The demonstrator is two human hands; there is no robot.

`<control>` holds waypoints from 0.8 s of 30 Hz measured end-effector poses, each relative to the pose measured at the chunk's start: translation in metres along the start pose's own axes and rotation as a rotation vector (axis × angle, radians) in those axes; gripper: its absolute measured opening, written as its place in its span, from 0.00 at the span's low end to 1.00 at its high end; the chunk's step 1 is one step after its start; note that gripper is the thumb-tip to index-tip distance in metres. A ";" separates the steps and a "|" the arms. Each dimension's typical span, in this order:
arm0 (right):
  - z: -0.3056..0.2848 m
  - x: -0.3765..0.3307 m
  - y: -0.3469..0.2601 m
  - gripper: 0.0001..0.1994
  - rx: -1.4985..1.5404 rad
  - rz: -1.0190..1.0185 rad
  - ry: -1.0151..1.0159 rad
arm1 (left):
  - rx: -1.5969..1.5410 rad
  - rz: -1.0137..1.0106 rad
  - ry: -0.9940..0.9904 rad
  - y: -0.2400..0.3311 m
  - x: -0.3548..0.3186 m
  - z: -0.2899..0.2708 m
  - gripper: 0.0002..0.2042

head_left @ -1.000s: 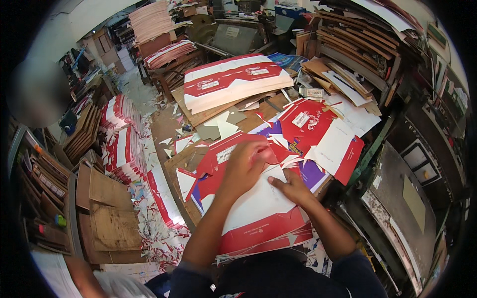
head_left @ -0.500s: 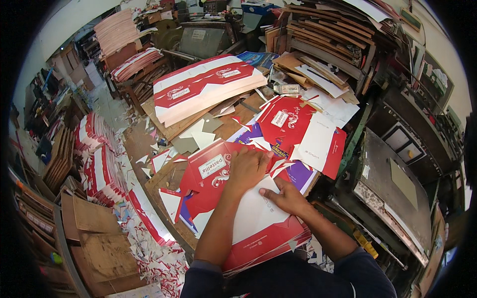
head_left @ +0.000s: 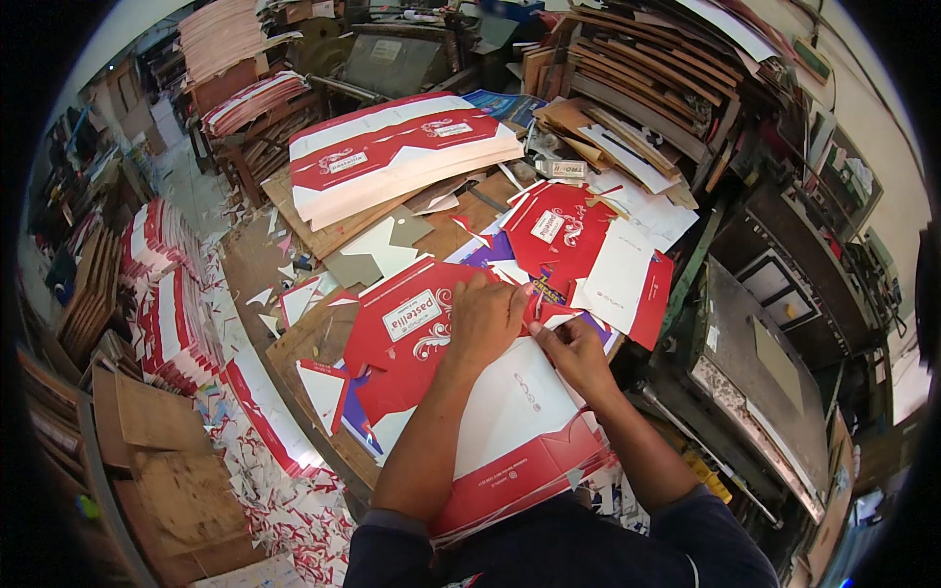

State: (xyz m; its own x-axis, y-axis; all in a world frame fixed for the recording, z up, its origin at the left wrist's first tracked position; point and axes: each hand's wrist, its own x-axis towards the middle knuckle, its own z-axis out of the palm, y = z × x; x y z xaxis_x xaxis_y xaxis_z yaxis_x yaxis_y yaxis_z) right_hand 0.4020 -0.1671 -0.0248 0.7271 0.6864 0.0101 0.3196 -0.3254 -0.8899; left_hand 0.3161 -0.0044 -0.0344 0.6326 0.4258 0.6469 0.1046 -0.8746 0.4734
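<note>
A red and white die-cut carton sheet (head_left: pixel 510 412) lies on top of a stack in front of me on the wooden bench (head_left: pixel 304 338). My left hand (head_left: pixel 485 318) presses flat on its far red part, fingers spread toward the edge. My right hand (head_left: pixel 569 348) pinches a small strip of cardboard waste at the sheet's far right edge, next to my left fingertips. Just beyond lies another red and white blank (head_left: pixel 588 255) on purple sheets.
A tall pile of printed red and white sheets (head_left: pixel 402 162) sits at the back of the bench. Stacks of blanks (head_left: pixel 172 294) and scrap litter the floor on the left. Brown cardboard (head_left: pixel 167 461) lies lower left. Shelves of board (head_left: pixel 637 88) and a metal machine (head_left: pixel 765 363) stand on the right.
My view has shifted a little nearer over the bench. My left hand stays pressed on the sheet, while my right hand has moved up to the edge beside it and pinched the waste strip.
</note>
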 end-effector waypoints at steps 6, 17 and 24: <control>0.004 0.014 0.008 0.17 0.679 0.304 -0.207 | -0.054 0.057 0.086 -0.001 0.000 -0.003 0.23; 0.022 0.025 0.033 0.15 0.659 0.313 0.026 | -0.060 0.139 0.266 0.008 0.004 -0.010 0.21; -0.013 0.027 0.011 0.14 0.677 0.022 0.336 | -0.145 0.019 0.189 0.000 0.000 -0.004 0.23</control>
State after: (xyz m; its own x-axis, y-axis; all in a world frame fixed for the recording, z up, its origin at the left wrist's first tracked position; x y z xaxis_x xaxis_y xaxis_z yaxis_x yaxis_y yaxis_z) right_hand 0.4332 -0.1610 -0.0282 0.9096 0.4143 0.0310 -0.0614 0.2078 -0.9762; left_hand 0.3131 -0.0038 -0.0318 0.4767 0.4576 0.7506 -0.0259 -0.8461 0.5324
